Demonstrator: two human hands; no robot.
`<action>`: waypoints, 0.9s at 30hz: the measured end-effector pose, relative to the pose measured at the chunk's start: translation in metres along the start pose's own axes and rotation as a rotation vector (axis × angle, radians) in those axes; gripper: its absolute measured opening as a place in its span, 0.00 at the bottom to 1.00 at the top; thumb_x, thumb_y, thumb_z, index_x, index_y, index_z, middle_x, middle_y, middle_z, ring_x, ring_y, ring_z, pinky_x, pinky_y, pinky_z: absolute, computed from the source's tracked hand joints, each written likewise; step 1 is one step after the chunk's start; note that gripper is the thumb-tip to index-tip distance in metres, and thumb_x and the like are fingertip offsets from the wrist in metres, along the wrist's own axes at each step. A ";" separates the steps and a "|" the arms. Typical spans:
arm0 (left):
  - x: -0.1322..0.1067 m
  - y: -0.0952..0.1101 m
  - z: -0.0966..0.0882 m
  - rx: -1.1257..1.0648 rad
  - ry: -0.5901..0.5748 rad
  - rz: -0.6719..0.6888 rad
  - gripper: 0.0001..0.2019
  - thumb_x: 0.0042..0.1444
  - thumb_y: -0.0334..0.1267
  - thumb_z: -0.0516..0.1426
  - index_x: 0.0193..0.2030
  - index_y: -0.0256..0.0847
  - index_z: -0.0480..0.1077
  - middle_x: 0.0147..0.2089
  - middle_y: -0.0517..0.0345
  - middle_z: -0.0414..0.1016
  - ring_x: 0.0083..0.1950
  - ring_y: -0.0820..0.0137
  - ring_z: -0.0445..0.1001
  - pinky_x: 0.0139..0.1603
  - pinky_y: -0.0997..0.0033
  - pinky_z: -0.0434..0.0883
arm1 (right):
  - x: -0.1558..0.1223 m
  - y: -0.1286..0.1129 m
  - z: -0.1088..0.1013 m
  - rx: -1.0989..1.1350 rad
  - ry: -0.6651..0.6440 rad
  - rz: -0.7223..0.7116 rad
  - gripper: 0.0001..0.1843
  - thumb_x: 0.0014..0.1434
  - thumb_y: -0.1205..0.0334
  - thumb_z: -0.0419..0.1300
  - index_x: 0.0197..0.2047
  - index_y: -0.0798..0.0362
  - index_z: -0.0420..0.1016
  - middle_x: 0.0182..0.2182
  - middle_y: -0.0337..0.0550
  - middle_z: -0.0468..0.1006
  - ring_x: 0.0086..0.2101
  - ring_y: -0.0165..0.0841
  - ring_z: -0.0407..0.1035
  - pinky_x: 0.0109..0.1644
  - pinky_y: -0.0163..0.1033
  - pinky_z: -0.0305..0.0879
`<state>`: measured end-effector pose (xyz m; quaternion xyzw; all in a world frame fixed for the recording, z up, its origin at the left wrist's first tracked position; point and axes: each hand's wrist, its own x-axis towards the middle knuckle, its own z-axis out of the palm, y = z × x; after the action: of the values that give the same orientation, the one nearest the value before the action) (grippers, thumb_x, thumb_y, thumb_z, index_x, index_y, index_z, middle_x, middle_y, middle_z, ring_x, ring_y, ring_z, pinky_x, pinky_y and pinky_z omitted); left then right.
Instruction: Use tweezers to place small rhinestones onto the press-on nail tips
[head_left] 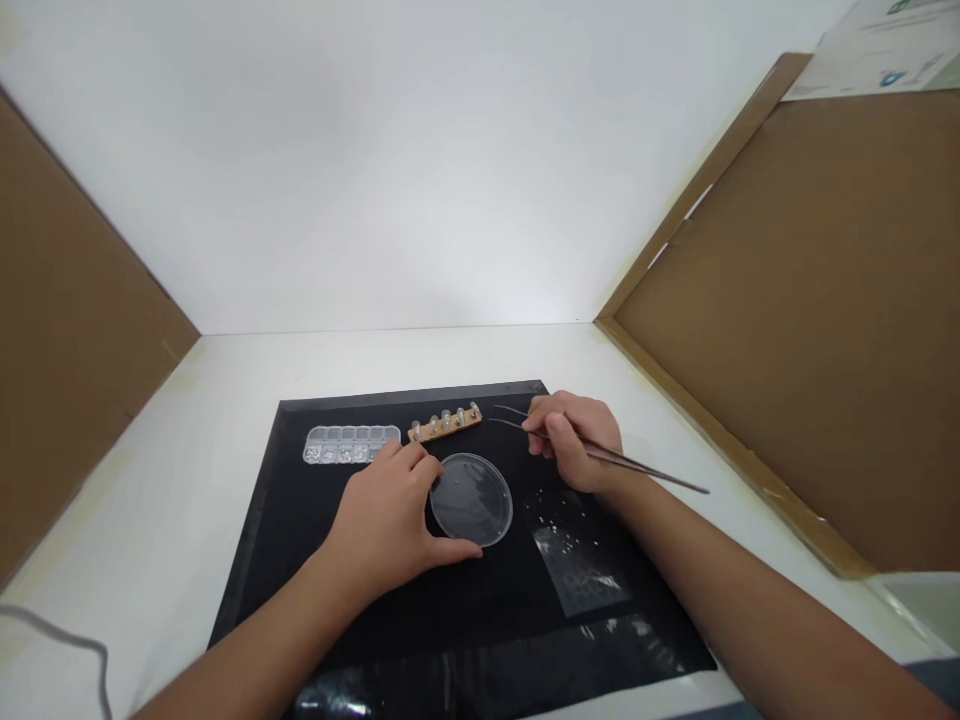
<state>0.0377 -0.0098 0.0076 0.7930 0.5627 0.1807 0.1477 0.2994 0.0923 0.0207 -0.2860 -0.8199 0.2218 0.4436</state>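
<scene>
My left hand [391, 510] grips the edge of a clear round dish [474, 500], its thumb along the near rim and its fingers at the far left side. In my right hand [574, 435] is a pair of long metal tweezers [630, 462], held like a pen with the tips apart and pointing left. Just left of those tips stands a cardboard strip [446, 426] bearing several rounded, shiny nail-like tips. Beyond my left hand lies a clear compartment box [351, 445] with small bits in its near row. My fingers hide its right near corner.
Small white bits [562, 530] are scattered around a clear plastic bag [585, 575] by my right forearm. A black mat [300, 540] covers the white table [180, 440]. Cardboard panels [810, 300] stand at both sides, and a grey cable [67, 632] runs at the lower left.
</scene>
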 end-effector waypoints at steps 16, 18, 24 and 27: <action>0.000 -0.002 0.004 -0.006 0.020 0.002 0.32 0.46 0.63 0.73 0.50 0.45 0.74 0.51 0.52 0.79 0.54 0.52 0.75 0.49 0.54 0.76 | -0.002 -0.003 0.016 0.013 0.049 -0.374 0.16 0.76 0.59 0.51 0.36 0.48 0.73 0.16 0.35 0.70 0.17 0.32 0.65 0.25 0.39 0.62; 0.001 -0.002 0.005 -0.006 0.020 -0.003 0.32 0.45 0.63 0.74 0.50 0.44 0.74 0.51 0.52 0.79 0.54 0.52 0.75 0.49 0.53 0.76 | -0.002 -0.004 0.016 0.003 0.052 -0.388 0.15 0.75 0.61 0.51 0.36 0.49 0.72 0.17 0.35 0.70 0.18 0.32 0.65 0.25 0.38 0.61; 0.001 -0.002 0.004 -0.002 0.048 0.009 0.34 0.43 0.65 0.74 0.48 0.44 0.74 0.50 0.52 0.79 0.53 0.51 0.76 0.48 0.53 0.76 | -0.003 -0.006 0.017 -0.022 0.012 -0.403 0.14 0.74 0.63 0.51 0.36 0.49 0.71 0.19 0.36 0.71 0.19 0.32 0.63 0.26 0.38 0.59; 0.000 -0.001 0.004 -0.020 0.066 -0.012 0.36 0.40 0.69 0.73 0.46 0.44 0.74 0.50 0.52 0.79 0.50 0.52 0.79 0.46 0.54 0.77 | -0.004 -0.006 0.018 -0.022 -0.008 -0.402 0.14 0.74 0.63 0.51 0.35 0.49 0.71 0.20 0.36 0.71 0.19 0.32 0.63 0.27 0.38 0.58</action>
<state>0.0383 -0.0093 0.0038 0.7818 0.5702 0.2114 0.1378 0.2845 0.0835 0.0132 -0.1208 -0.8646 0.1209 0.4725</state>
